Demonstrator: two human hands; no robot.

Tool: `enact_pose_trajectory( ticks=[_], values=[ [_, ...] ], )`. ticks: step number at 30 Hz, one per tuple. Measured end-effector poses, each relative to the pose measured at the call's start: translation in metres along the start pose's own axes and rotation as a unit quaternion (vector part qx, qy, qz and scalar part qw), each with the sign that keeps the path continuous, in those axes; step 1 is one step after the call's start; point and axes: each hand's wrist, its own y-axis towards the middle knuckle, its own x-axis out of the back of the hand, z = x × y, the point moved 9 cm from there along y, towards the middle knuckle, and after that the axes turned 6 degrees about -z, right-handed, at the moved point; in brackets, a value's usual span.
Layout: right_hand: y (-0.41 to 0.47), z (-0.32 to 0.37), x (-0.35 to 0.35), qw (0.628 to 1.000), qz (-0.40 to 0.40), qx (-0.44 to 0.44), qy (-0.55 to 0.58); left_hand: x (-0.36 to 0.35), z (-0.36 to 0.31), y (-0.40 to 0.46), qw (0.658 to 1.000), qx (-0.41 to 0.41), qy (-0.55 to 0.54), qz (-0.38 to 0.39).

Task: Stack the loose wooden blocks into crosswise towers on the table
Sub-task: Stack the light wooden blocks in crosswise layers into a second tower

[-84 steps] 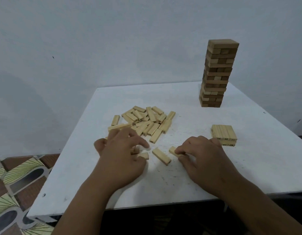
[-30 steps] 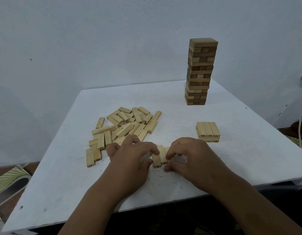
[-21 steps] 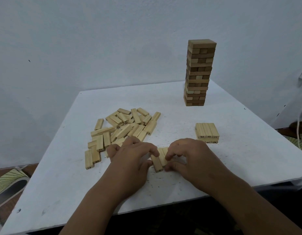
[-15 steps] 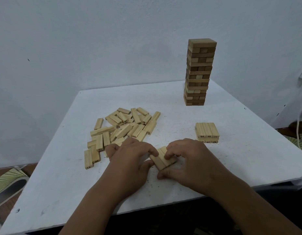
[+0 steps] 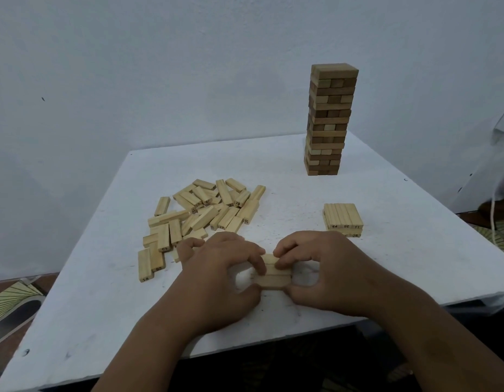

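Note:
A row of three pale wooden blocks (image 5: 273,274) lies side by side near the table's front edge. My left hand (image 5: 219,274) pinches its left end and my right hand (image 5: 324,271) pinches its right end. A pile of loose pale blocks (image 5: 205,213) is spread behind my left hand. A low two-layer stack (image 5: 342,219) of pale blocks sits to the right, beyond my right hand. A tall crosswise tower (image 5: 328,120) of darker blocks stands at the table's far right.
The white table (image 5: 287,193) has its front edge just below my wrists and its right edge close past the low stack. A plain wall rises behind. Patterned floor (image 5: 13,301) shows at the left, and a white cord (image 5: 493,219) hangs at the right.
Both hands gathered scattered blocks into a row of three, then turned the row from slanted to lying crosswise in front of me. The camera view shifted left earlier.

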Motion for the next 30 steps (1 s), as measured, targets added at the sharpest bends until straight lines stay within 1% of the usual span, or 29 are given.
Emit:
enact_pose_trajectory(
  ticks=[8,14,18,23,27,30],
  values=[
    [-0.002,-0.008,0.004,1.0,-0.004,-0.006,-0.025,0.001,0.001,0.002,1.0,0.003,-0.025,-0.005],
    [-0.001,-0.01,0.003,1.0,-0.011,0.004,-0.027,0.001,0.0,-0.001,1.0,-0.004,0.013,0.007],
    [-0.002,-0.013,0.003,0.999,0.004,0.005,-0.031,0.001,-0.002,-0.001,1.0,0.002,0.013,0.002],
    [-0.003,-0.013,0.002,1.0,-0.008,0.003,-0.016,0.003,-0.006,-0.001,1.0,0.004,0.024,-0.005],
    [-0.006,-0.009,0.011,0.999,-0.049,0.018,0.016,0.011,-0.008,0.001,0.999,0.008,0.012,-0.046],
    [-0.008,-0.014,0.029,0.996,-0.088,-0.011,0.033,0.02,-0.015,0.01,0.996,0.026,-0.015,-0.087]
  ],
)
